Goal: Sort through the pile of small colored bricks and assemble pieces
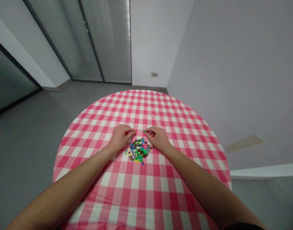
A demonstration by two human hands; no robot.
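A small heap of tiny coloured building pieces (138, 151) in green, blue, brown and yellow lies mid-table on a red-and-white checked cloth (141, 191). My left hand (121, 135) rests just left of and behind the heap, fingers curled together in a pinch; what they hold is too small to make out. My right hand (157, 136) sits just right of the heap, its fingertips pinching a small green piece (144, 131) that points toward the left hand. The two hands' fingertips are a short gap apart.
The round table (213, 140) stands in a bare room with grey floor. A white wall runs close on the right; glass doors with blinds (100, 38) are at the back. The table's edge curves around on all sides.
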